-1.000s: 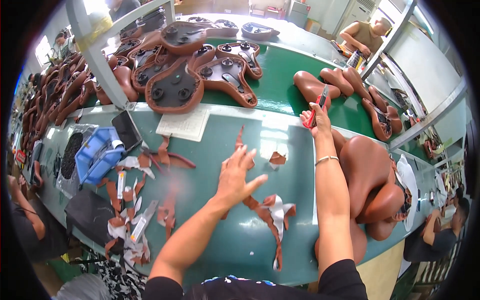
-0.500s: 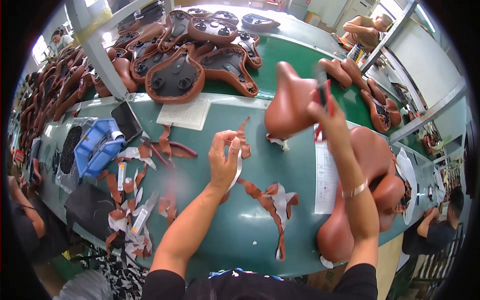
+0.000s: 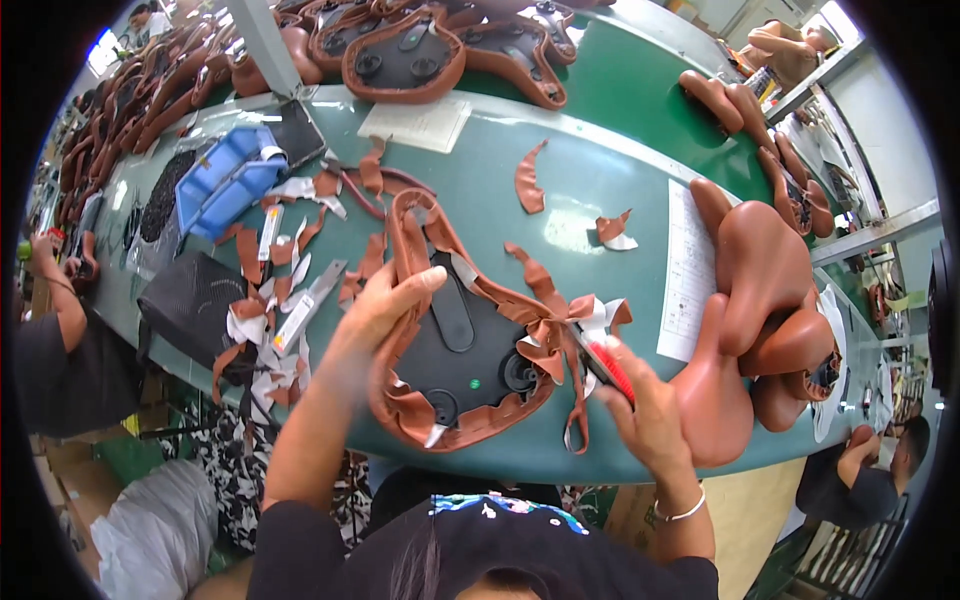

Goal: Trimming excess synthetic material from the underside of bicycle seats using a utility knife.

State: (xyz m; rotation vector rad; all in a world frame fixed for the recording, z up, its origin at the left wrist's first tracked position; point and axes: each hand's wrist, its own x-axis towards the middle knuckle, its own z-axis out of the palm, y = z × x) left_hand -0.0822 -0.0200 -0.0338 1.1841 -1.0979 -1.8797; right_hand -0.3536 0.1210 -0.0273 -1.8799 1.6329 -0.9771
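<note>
Two hands: both work on one upturned saddle.
Left hand [image 3: 385, 305]: grip closed on the saddle's left rim, thumb on top.
Saddle [image 3: 460, 350]: black underside up, brown cover edge ragged, lying on the green counter [image 3: 590, 170] near its front edge.
Right hand [image 3: 650, 415]: grip closed around a red-handled cutter [image 3: 607, 365] at the saddle's right edge.
Finished saddles [image 3: 760, 300]: stacked further right.

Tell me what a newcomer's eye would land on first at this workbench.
First, the upturned bicycle saddle at the middle of the green table, its black underside ringed by loose brown cover flaps. The left hand grips its left edge, while the right hand works a red-handled cutting tool at its right edge. Next, the finished brown saddles piled at the right, and the brown trimmings strewn at the left.
</note>
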